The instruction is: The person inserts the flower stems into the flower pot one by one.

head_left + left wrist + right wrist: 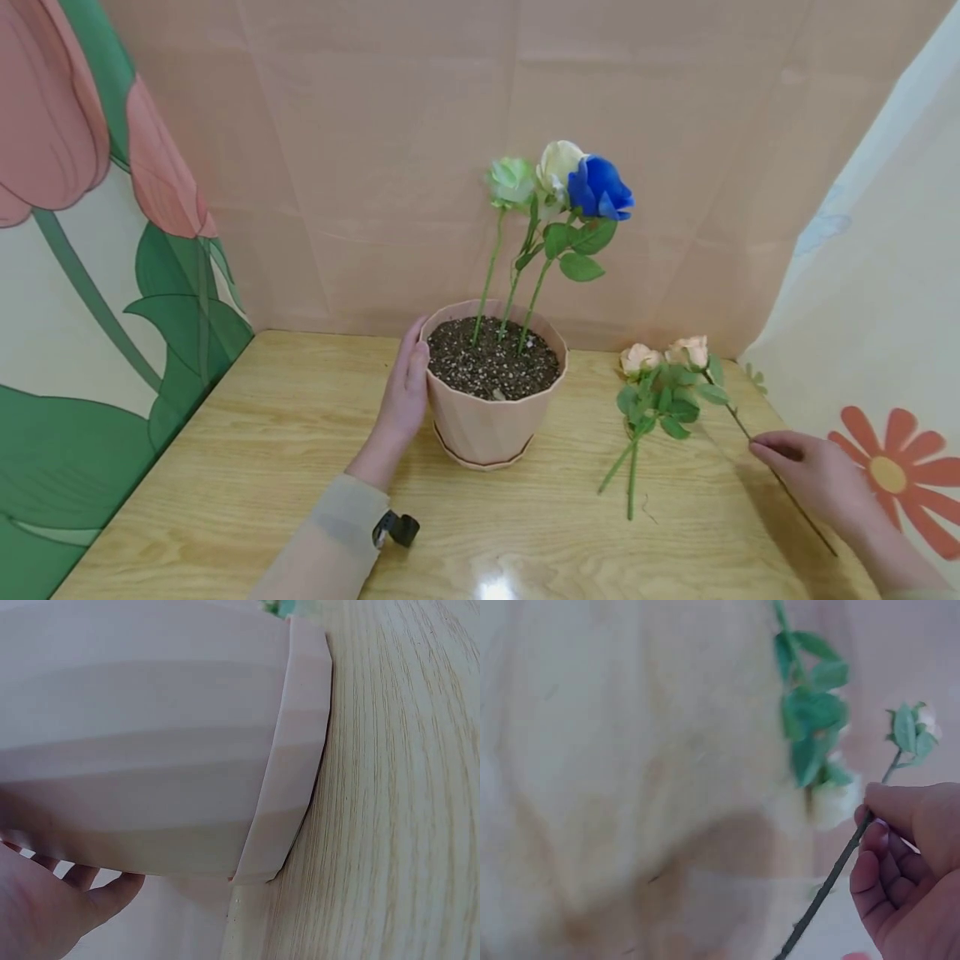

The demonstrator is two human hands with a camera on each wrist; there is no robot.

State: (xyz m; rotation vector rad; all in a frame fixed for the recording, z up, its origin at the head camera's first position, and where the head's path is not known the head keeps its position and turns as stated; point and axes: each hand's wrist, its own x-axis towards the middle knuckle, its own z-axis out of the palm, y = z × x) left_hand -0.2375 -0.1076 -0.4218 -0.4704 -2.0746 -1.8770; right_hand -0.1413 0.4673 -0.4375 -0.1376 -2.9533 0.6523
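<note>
My left hand lies along the left side of a pale pink flowerpot, its fingers stretched against the wall near the rim. In the left wrist view, the fingers touch the pot's faceted side. A pale green rose, a cream rose and a blue rose stand upright in the dark soil. My right hand pinches the thin brown stem of a peach rose, between thumb and fingers. That rose slants, bloom pointing away from me.
Peach roses with green leaves and two green stems lie on the wooden table, right of the pot. A saucer sits under the pot. Behind hangs a plain pinkish cloth; flower-printed panels flank both sides.
</note>
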